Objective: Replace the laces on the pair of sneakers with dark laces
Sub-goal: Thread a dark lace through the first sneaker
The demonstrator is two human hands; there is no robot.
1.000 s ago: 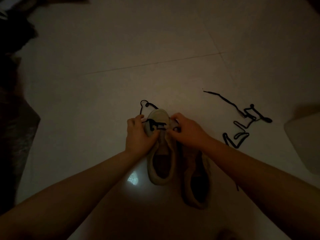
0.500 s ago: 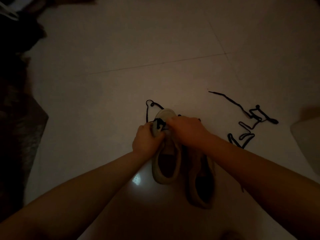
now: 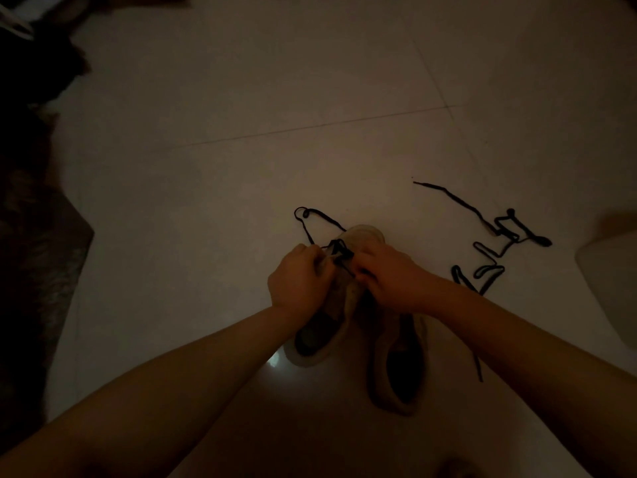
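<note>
Dimly, both hands (image 3: 300,277) (image 3: 389,281) pinch the sneaker's (image 3: 331,315) dark lace (image 3: 339,250).

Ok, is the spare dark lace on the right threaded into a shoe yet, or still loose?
Loose. The spare lace lies in squiggles on the floor, apart from the right sneaker.

Pale tiled floor (image 3: 241,167): two sneakers (image 3: 396,367), loose dark lace (image 3: 496,232) right.

View: single head camera, wide-angle, no second view to share with.
Position: above the floor (image 3: 310,98), on the person's head.
Facing: forward and steeply down.
Nearness: close; forearms enter from the bottom edge, hands near frame centre.
</note>
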